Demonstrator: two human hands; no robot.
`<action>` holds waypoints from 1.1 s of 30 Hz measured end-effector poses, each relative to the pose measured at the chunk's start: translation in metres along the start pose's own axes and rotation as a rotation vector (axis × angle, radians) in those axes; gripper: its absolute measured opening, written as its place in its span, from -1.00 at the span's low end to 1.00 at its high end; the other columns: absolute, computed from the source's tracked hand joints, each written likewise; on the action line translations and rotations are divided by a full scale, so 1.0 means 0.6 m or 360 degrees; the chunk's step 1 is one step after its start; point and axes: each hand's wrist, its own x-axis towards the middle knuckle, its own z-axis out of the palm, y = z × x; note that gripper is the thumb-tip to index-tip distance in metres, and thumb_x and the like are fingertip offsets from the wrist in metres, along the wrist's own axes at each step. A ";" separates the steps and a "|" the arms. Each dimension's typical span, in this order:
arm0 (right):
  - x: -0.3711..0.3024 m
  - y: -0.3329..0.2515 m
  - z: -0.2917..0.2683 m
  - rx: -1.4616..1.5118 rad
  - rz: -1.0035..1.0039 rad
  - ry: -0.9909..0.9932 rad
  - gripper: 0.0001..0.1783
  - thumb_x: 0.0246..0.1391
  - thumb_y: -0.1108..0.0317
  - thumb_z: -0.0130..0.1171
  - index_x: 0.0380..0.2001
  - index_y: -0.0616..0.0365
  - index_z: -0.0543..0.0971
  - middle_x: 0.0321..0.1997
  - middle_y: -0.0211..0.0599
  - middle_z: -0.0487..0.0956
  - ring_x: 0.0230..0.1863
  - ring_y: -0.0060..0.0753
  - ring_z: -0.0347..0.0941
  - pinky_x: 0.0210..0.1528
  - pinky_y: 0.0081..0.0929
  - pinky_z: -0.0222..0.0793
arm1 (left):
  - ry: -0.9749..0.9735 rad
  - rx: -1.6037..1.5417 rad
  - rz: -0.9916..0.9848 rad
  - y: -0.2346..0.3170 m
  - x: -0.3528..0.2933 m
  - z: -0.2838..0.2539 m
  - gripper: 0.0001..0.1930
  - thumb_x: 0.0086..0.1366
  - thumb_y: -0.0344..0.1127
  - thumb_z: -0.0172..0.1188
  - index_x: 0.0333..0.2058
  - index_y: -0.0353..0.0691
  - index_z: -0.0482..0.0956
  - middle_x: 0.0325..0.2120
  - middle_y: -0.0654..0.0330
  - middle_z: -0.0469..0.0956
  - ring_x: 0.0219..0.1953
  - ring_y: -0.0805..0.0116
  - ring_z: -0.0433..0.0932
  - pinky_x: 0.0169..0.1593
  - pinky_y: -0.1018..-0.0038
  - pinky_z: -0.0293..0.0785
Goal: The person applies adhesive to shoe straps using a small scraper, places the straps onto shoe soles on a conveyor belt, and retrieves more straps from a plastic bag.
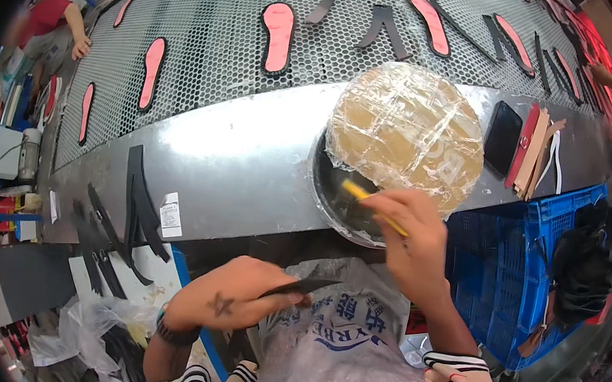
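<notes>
My left hand (230, 295) pinches a short black strip (306, 287) in front of my apron. In my right hand (412, 240) is a slim yellow-handled brush (356, 191), tilted over the open part of a round pot (316, 185). Its bristles cannot be made out, and the pot's inside looks dark. A round, tan lid (407, 131) wrapped in clear tape covers the far side of the pot. Several pink insole-shaped pieces with black edges (277, 36) lie on the perforated belt (222, 64) beyond, among black strips (385, 33).
Long black strips (136, 200) hang over the metal table's edge (241, 152) at left, beside a white label (172, 216). A black phone (503, 138) and red and tan strips (531, 155) lie right of the lid. Blue crates (493, 270) stand below. Other people's hands (81, 47) are at both sides.
</notes>
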 end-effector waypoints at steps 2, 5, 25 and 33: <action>-0.001 0.002 0.001 0.0046 0.0031 -0.0059 -0.79 0.03 0.62 0.24 -0.22 0.24 0.64 -0.26 -0.16 0.59 -0.22 -0.08 0.53 -0.17 -0.33 0.44 | -0.0119 -0.0452 -0.0269 -0.028 0.030 0.011 -0.65 0.44 -0.17 -0.02 -0.15 -0.36 0.62 -0.41 0.02 0.67 -0.39 0.14 0.64 -0.22 0.36 0.57; -0.003 -0.006 -0.013 0.0193 0.0044 0.0085 -0.83 0.08 0.59 0.23 -0.22 0.26 0.64 -0.27 -0.15 0.60 -0.26 -0.14 0.55 -0.20 -0.37 0.45 | -0.0357 -0.1068 -0.0520 -0.080 0.061 0.017 -0.47 0.53 0.01 -0.09 -0.24 -0.41 0.62 -0.44 0.05 0.71 -0.51 0.34 0.65 -0.37 0.49 0.58; 0.000 0.029 -0.031 0.0444 -0.0082 -0.0103 -0.87 0.10 0.60 0.21 -0.25 0.26 0.60 -0.26 -0.15 0.60 -0.25 -0.18 0.55 -0.17 -0.41 0.44 | -0.0335 -0.1894 -0.0474 -0.131 0.080 0.045 -0.67 0.40 -0.16 0.14 -0.18 -0.39 0.49 -0.35 0.14 0.57 -0.57 0.35 0.64 -0.57 0.45 0.64; 0.014 0.024 -0.002 0.0215 -0.0136 0.0099 -0.87 0.08 0.62 0.23 -0.27 0.25 0.60 -0.22 -0.14 0.59 -0.24 -0.15 0.55 -0.21 -0.39 0.45 | -0.0253 -0.1792 -0.0291 -0.112 0.063 0.031 -0.72 0.35 -0.23 0.16 -0.16 -0.38 0.47 -0.32 0.04 0.58 -0.47 0.27 0.67 -0.56 0.41 0.65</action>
